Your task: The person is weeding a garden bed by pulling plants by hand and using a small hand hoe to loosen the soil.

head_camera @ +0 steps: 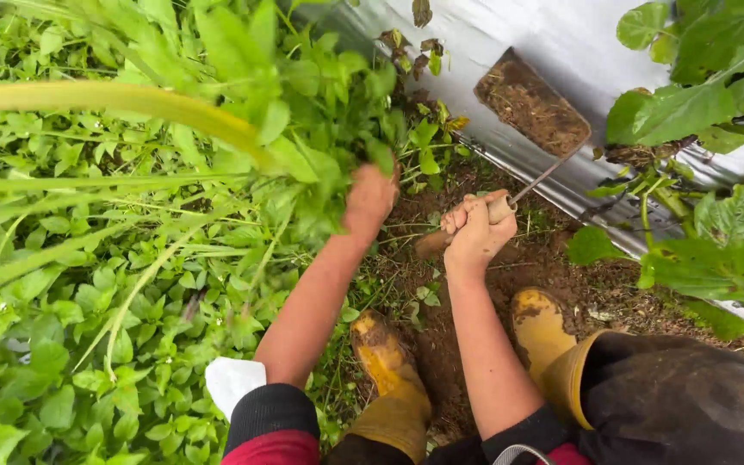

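Now | left hand (370,200): clenched in a bunch of green weeds (303,129), fingers buried among the leaves | right hand (478,231): fist wrapped round wooden handle of a hand hoe (534,108) | hoe blade: soil-caked, raised over grey plastic mulch (561,43) | yellow boots (389,362) on bare soil below.

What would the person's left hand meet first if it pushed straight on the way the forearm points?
The left hand is already at the clump of leafy green weeds, seemingly gripping it. Pushing on up the picture would probably drive it deeper into those weeds, though depth is unclear.
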